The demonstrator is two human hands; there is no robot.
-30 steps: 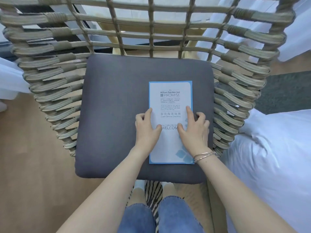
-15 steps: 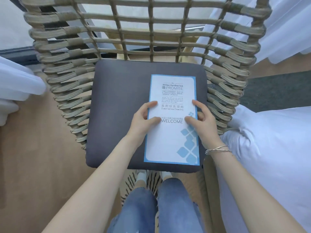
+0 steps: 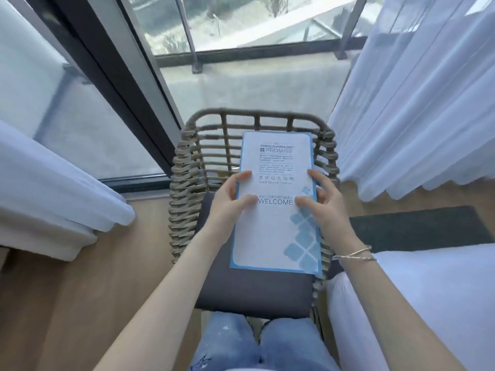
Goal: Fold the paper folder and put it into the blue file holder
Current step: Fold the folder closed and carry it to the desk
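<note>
Paper folder (image 3: 276, 210) is closed flat, cover up w/ "WELCOME" printed mid-page, blue border + blue diamond pattern toward its 4-5 o'clock corner. It sits at frame centre, held up off the grey seat cushion (image 3: 251, 290) of a woven wicker chair (image 3: 187, 167), long axis running 12 to 6. Left hand (image 3: 230, 207) grips the folder's 9 o'clock edge: thumb on the cover by the W, index finger on the cover further up, other fingers hidden behind. Right hand (image 3: 325, 207) grips the 3 o'clock edge the same way, thumb on the cover near the last E, fingers curled round the edge; thin silver bangles (image 3: 353, 254) on that wrist. Blue file holder can't be made out in this view. Sheer white curtains (image 3: 417, 103) hang at 2-3 o'clock, window glass (image 3: 241, 84) at 12, white bedding (image 3: 428, 303) at 4-5, wood floor (image 3: 67, 290) at 7-8. Jeans-clad knees (image 3: 257, 344) at 6.
</note>
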